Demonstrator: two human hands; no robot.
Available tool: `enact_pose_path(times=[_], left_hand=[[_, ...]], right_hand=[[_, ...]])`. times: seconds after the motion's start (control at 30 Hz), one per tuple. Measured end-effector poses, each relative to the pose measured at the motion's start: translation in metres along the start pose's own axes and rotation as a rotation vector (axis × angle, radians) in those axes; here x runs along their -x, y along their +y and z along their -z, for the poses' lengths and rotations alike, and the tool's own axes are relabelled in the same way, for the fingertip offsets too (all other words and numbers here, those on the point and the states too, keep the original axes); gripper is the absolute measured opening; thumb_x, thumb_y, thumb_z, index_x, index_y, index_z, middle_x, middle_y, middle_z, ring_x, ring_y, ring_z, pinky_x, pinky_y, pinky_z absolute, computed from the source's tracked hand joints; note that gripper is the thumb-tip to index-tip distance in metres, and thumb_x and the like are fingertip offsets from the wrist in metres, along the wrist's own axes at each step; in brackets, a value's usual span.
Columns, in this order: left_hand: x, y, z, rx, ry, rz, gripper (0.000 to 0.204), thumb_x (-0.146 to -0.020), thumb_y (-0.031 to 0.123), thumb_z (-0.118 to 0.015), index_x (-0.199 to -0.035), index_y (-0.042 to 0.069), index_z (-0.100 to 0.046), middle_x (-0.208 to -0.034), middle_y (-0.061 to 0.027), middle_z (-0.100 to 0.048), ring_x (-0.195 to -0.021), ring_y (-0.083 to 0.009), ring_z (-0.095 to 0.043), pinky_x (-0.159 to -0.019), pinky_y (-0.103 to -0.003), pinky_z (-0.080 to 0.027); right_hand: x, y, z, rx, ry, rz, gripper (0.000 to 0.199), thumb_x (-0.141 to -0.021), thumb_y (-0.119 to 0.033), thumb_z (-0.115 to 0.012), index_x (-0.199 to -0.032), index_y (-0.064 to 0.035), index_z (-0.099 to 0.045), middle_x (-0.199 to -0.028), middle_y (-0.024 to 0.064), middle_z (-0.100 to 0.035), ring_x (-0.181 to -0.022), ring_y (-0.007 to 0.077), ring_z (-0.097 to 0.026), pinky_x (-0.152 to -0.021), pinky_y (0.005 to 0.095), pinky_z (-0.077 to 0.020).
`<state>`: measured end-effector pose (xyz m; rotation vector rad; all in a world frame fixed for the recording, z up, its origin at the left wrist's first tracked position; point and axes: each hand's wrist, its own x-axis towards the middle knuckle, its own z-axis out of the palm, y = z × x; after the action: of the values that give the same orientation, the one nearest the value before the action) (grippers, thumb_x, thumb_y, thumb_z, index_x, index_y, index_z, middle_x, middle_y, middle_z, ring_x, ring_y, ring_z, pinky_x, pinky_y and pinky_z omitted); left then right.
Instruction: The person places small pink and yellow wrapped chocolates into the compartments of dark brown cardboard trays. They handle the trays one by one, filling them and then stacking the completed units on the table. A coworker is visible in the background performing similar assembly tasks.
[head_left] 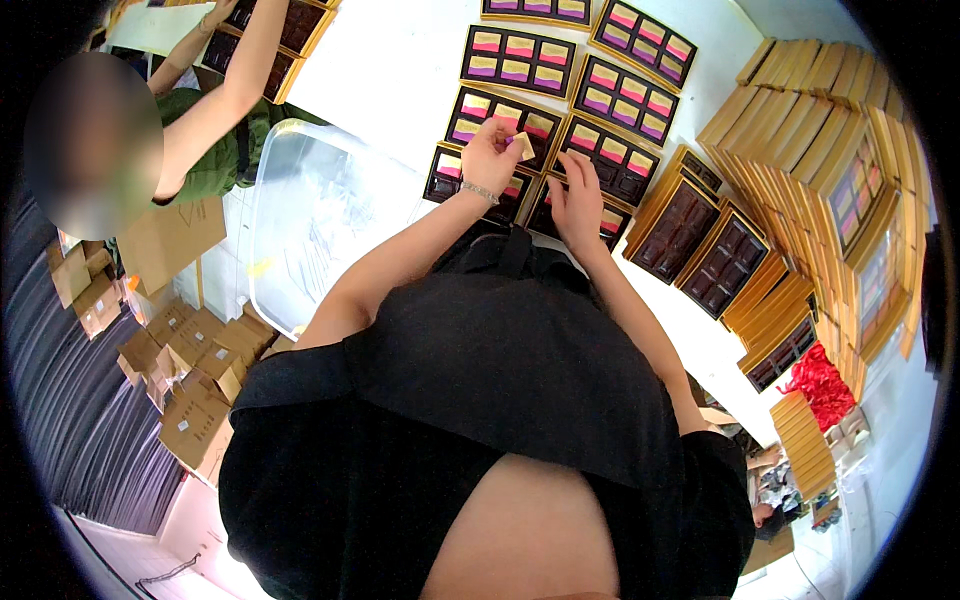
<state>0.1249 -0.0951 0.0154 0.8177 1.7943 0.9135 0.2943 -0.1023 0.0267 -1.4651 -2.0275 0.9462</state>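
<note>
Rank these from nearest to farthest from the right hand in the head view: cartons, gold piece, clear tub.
From the right hand:
1. Gold piece: just to its left, held by the left hand.
2. Clear tub: farther left.
3. Cartons: lower left, past the tub.

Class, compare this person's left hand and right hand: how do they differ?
The left hand pinches a small gold packet; the right hand holds nothing visible. A bracelet circles the left hand's wrist; the right hand's wrist shows none. Both are ungloved, over dark trays.
</note>
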Motion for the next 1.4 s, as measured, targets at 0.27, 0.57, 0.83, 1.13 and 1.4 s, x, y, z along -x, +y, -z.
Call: enact_pose_path(times=[0.27,0.57,0.83,1.13,1.4], left_hand=[[0.019,0.003,-0.011,-0.255,0.000,-0.175,0.020,-0.079,0.015,-0.071,-0.094,0.003,-0.064,-0.076,-0.0091,-0.068,-0.069,-0.0201,-0.068,-0.063,-0.030,-0.053],[0.028,-0.005,0.027,-1.266,-0.422,-0.816,0.064,-0.088,0.045,-0.055,-0.141,0.011,-0.039,-0.149,-0.0038,-0.035,-0.141,-0.0155,-0.024,-0.112,-0.058,-0.013],[0.018,0.000,0.027,-1.394,-0.530,-0.737,0.072,-0.090,0.055,-0.046,-0.147,0.013,-0.030,-0.154,-0.0023,-0.025,-0.142,-0.0159,-0.020,-0.107,-0.065,-0.017],[-0.139,0.113,0.005,-0.989,-0.204,-0.727,0.030,-0.081,0.010,-0.055,-0.110,0.012,-0.062,-0.098,-0.0111,-0.066,-0.087,-0.0283,-0.064,-0.076,-0.045,-0.050],[-0.372,0.160,-0.091,-0.947,0.065,-1.111,0.032,-0.084,0.019,-0.061,-0.116,0.020,-0.063,-0.116,0.0023,-0.062,-0.112,-0.0212,-0.053,-0.089,-0.042,-0.046]], right_hand=[[-0.006,0.000,0.003,0.103,0.092,0.123,0.036,-0.080,-0.004,-0.063,-0.114,-0.0024,-0.055,-0.113,0.0149,-0.055,-0.105,0.0340,-0.053,-0.090,0.0425,-0.0438],[0.017,0.020,0.001,0.544,-0.213,0.124,0.064,-0.085,-0.028,-0.062,-0.138,-0.0001,-0.039,-0.148,0.0132,-0.034,-0.139,0.0272,-0.029,-0.111,0.0517,-0.0219],[0.016,0.019,0.000,0.613,-0.264,0.133,0.068,-0.086,-0.037,-0.060,-0.139,-0.0005,-0.037,-0.150,0.0125,-0.031,-0.141,0.0258,-0.026,-0.109,0.0603,-0.0173],[-0.203,0.040,0.069,0.293,0.269,0.037,0.028,-0.083,-0.012,-0.061,-0.108,-0.0012,-0.060,-0.104,0.0171,-0.059,-0.096,0.0359,-0.057,-0.081,0.0434,-0.0476],[-0.408,0.101,0.040,0.508,0.186,-0.066,0.038,-0.076,-0.023,-0.074,-0.105,-0.0024,-0.062,-0.105,0.0166,-0.058,-0.099,0.0354,-0.056,-0.086,0.0439,-0.0466]])
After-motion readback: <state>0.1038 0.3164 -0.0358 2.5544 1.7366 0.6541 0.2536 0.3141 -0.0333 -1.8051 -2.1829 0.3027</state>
